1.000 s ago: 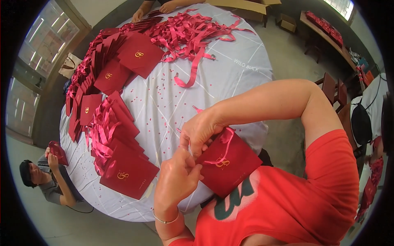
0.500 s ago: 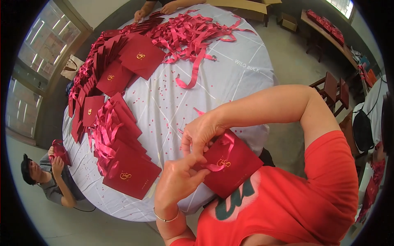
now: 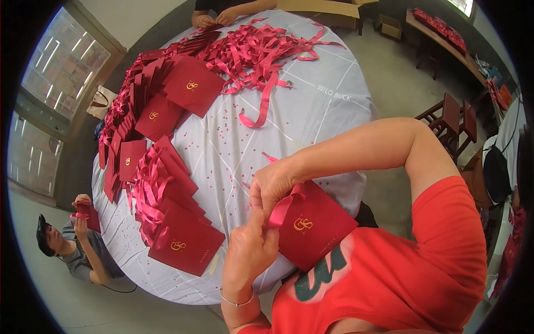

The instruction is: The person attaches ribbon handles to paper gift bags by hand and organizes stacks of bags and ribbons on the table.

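Round tabletop (image 3: 345, 125) carries a pale cloth (image 3: 320, 119) with white lines and printed lettering (image 3: 334, 93). Dark red bag (image 3: 322, 234) is located at its near edge, before the red shirt (image 3: 384, 273), showing a gold monogram (image 3: 302, 223) and a small line of print (image 3: 329, 245). Left grip (image 3: 250, 247) is pinched closed on the bag's pink ribbon (image 3: 282, 211); right grip (image 3: 275, 181) is curled, fingertips partly hidden, so its hold cannot be told.

Upper left: I saw a paned window (image 3: 69, 64) and, near it, a pale tote bag (image 3: 100, 104).
Lower left: I made out a person (image 3: 76, 260) wearing a black cap (image 3: 42, 234).
Top: I had a large open cardboard box (image 3: 317, 7) in view, a smaller carton (image 3: 389, 28) near it.
Right: I noted a long wooden table (image 3: 470, 62), dark wooden stools (image 3: 446, 114) and a black bag (image 3: 496, 172).
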{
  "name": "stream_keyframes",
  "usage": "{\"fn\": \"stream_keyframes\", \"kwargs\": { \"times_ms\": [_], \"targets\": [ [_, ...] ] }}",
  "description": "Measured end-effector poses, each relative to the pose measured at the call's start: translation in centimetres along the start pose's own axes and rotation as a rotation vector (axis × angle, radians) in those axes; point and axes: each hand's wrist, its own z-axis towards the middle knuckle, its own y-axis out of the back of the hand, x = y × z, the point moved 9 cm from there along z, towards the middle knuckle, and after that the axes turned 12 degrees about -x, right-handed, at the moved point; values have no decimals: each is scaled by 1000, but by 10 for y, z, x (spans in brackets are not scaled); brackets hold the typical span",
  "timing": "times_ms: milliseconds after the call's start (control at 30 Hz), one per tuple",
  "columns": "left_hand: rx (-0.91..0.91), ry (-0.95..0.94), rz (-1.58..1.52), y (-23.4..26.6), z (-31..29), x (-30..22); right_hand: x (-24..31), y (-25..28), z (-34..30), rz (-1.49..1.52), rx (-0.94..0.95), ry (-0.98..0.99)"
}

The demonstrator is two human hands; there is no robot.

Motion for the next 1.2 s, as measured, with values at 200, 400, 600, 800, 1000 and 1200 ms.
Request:
{"fn": "stream_keyframes", "kwargs": {
  "times_ms": [200, 400, 600, 800, 1000, 1200],
  "targets": [
    [-108, -36, 48, 4, 1, -4, 6, 8, 2, -45, -82, 67],
    [-179, -99, 99, 3, 2, -9, 1, 5, 3, 38, 1, 60],
    [-142, -43, 9, 1, 0, -8, -5, -9, 5, 39, 168, 45],
    [-146, -51, 11, 3, 1, -4, 3, -2, 5, 25, 14, 131],
    [-173, -53, -6, 2, 0, -7, 7, 26, 9, 49, -95, 138],
    [-182, -66, -29, 7, -1, -5, 33, 16, -24, -117, -47, 233]
  ]
}}
